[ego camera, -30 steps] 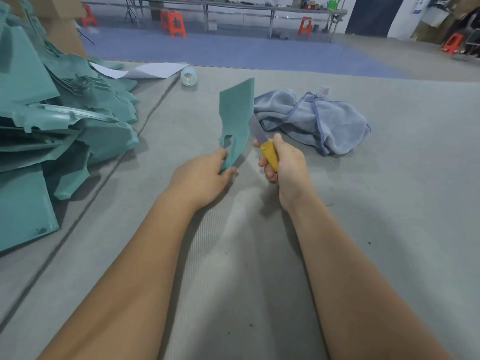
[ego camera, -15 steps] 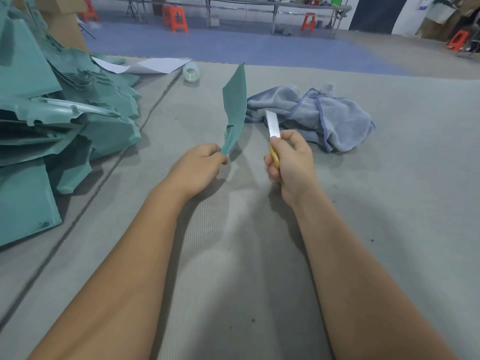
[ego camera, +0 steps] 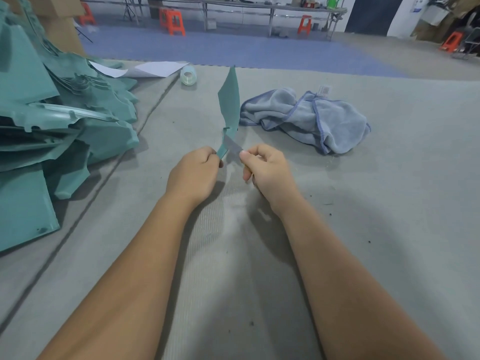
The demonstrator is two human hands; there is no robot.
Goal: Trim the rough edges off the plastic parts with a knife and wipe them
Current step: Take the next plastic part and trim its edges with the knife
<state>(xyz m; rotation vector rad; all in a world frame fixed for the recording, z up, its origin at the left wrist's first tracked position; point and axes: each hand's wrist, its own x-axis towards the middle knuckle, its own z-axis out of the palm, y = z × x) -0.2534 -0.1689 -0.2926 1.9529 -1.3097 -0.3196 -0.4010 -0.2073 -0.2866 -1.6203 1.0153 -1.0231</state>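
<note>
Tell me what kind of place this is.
Probably a factory workshop: a pile of moulded teal plastic parts on the grey mat, long metal tables, orange stools behind.

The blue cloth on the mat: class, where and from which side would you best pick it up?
Pinch the raised fold at the top of the cloth, coming from above. It lies crumpled and loose on the mat, so its humped ridges offer more to grasp than its flat edges.
</note>
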